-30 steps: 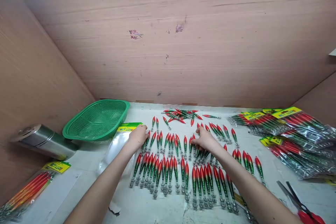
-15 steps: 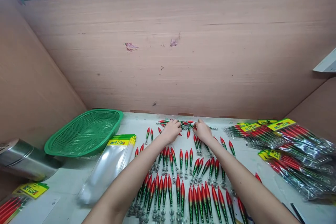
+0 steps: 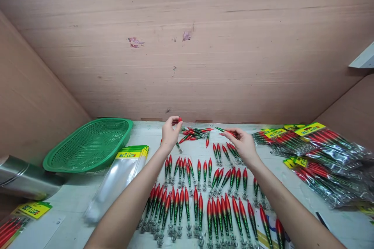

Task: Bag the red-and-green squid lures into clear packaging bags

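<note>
Just below the frame's centre, a red lure tip (image 3: pixel 180 119) is pinched in the grip of the left hand (image 3: pixel 169 134). Right of it, a green-and-red lure (image 3: pixel 223 130) is pinched by the right hand (image 3: pixel 243 144). Rows of lures (image 3: pixel 187 204) are laid across the surface (image 3: pixel 73 199) at lower centre.

The scene is viewed from the person's head, above the near side of the table (image 3: pixel 74 206), with the camera faced forward and down across it. The table is seen from close by and is cut by the lower frame edge. The upper half is filled by the wall (image 3: pixel 222 66) beyond the table.
</note>
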A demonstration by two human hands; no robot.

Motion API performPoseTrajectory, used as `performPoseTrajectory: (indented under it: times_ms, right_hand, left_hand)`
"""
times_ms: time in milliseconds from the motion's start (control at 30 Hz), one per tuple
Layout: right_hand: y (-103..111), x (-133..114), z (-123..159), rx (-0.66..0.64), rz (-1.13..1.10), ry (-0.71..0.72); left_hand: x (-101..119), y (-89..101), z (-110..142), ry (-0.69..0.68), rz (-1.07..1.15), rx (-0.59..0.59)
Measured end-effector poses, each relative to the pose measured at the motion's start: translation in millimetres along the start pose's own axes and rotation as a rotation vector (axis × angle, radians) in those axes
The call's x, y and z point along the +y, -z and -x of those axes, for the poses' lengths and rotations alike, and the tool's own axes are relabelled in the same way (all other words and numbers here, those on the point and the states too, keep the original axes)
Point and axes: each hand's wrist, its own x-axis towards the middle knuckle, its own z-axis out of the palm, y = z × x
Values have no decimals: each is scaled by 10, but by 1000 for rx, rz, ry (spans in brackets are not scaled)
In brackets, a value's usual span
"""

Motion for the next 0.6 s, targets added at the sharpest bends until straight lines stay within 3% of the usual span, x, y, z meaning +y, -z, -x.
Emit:
performPoseTrajectory:
  times_ms: [67,267,433,600]
  right_hand:
    - [25,-119,108,4,-154,-41]
    - [-25,-459,404,-85,-452,-179]
    - [76,-680,646,-150,-576,-231]
    - [157,-714,953,-185,-620,-362]
  left_hand:
    - [79,82,115,105,198,59]
    - [420,218,509,362,654,76]
    - [702,332,733,496,870,36]
    - [919,389,942,567,1009,19]
